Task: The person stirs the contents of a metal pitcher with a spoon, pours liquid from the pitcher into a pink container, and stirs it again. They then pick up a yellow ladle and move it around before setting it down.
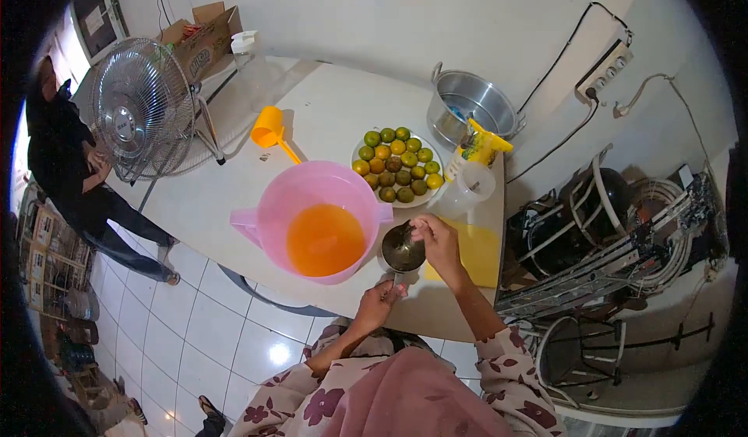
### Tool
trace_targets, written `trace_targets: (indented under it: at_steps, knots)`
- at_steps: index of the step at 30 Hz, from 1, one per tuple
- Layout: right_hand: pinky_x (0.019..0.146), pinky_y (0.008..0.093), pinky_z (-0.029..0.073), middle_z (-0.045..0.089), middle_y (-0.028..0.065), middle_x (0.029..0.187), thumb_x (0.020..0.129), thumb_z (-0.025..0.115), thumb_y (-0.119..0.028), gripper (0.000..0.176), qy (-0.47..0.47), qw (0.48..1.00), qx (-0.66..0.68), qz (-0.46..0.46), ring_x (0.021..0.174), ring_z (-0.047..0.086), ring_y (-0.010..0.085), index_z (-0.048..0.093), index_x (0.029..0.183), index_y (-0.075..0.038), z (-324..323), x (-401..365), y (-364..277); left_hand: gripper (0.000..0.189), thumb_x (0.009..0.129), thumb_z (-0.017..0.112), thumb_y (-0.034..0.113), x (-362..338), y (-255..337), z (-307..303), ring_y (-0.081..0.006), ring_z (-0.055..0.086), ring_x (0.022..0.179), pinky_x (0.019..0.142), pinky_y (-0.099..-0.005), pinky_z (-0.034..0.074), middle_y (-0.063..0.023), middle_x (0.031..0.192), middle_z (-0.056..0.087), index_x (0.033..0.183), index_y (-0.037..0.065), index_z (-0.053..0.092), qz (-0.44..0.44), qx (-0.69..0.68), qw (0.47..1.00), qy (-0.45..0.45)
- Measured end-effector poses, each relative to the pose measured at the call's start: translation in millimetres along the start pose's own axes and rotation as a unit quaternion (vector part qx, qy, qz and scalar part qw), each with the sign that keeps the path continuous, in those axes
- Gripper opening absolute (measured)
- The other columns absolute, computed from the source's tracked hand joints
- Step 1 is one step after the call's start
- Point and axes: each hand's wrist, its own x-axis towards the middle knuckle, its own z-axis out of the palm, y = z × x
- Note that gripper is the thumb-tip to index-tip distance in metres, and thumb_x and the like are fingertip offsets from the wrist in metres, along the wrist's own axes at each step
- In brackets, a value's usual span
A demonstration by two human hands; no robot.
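Metal ladle [401, 251] is up at the near edge of the desk [312, 117], bowl just beside the pink pitcher [269, 203], and the left hand [379, 300] is closed tight round its handle. The right hand [436, 238] curls over the bowl, fingers pinched together at the rim; what they pinch can't be made out. Orange juice [323, 238] sits in the pitcher, with citrus fruits [397, 164] piled behind.
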Motion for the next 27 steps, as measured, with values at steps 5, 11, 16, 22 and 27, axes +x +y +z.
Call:
trace_targets:
  at_steps: [5, 11, 16, 22, 27]
  knots:
    - [0.062, 0.0267, 0.052, 0.065, 0.0092, 0.078, 0.095, 0.051, -0.013, 0.017, 0.005, 0.986, -0.153, -0.058, 0.062, 0.065, 0.0159, 0.059, 0.093, 0.002, -8.9, 0.3, -4.7, 0.033, 0.095, 0.052, 0.034, -2.6, 13.0, -2.8, -0.0266, 0.065, 0.088, 0.079, -0.0335, 0.048, -0.0120, 0.090, 0.068, 0.088, 0.004, 0.065, 0.002, -0.004, 1.000, 0.004]
    - [0.063, 0.0323, 0.053, 0.067, 0.0128, 0.085, 0.094, 0.048, -0.011, 0.016, -0.050, 0.996, 0.063, 0.039, 0.070, 0.068, 0.0206, 0.059, 0.099, 0.000, 3.9, 0.8, 4.2, 0.031, 0.095, 0.052, 0.033, -0.7, 1.6, -0.3, -0.0262, 0.066, 0.087, 0.077, -0.0334, 0.048, -0.0123, 0.090, 0.068, 0.092, 0.005, 0.065, 0.001, -0.025, 1.000, -0.001]
    - [0.062, 0.0309, 0.052, 0.066, 0.0116, 0.083, 0.094, 0.048, -0.011, 0.016, 0.010, 0.989, -0.132, -0.070, 0.067, 0.067, 0.0204, 0.059, 0.097, 0.001, -6.7, 5.0, 2.9, 0.032, 0.095, 0.051, 0.033, 0.1, -3.4, 1.5, -0.0262, 0.065, 0.085, 0.077, -0.0333, 0.047, -0.0129, 0.090, 0.067, 0.093, 0.005, 0.065, 0.009, -0.013, 1.000, 0.002]
    - [0.064, 0.0324, 0.053, 0.066, 0.0121, 0.084, 0.094, 0.048, -0.009, 0.015, -0.086, 0.993, -0.001, 0.080, 0.067, 0.066, 0.0210, 0.058, 0.100, 0.000, -1.4, 1.6, -10.7, 0.033, 0.095, 0.051, 0.035, -0.6, -0.1, 0.0, -0.0275, 0.064, 0.086, 0.077, -0.0344, 0.047, -0.0150, 0.089, 0.066, 0.092, 0.005, 0.065, 0.000, -0.014, 1.000, -0.002]
    - [0.065, 0.0320, 0.053, 0.066, 0.0120, 0.084, 0.094, 0.048, -0.009, 0.015, 0.001, 1.000, 0.007, -0.015, 0.067, 0.066, 0.0212, 0.059, 0.100, -0.001, 1.3, 0.2, 4.6, 0.033, 0.095, 0.052, 0.034, 2.0, -8.8, 2.1, -0.0282, 0.063, 0.084, 0.075, -0.0344, 0.046, -0.0160, 0.090, 0.065, 0.091, 0.004, 0.065, 0.010, -0.022, 1.000, 0.001]
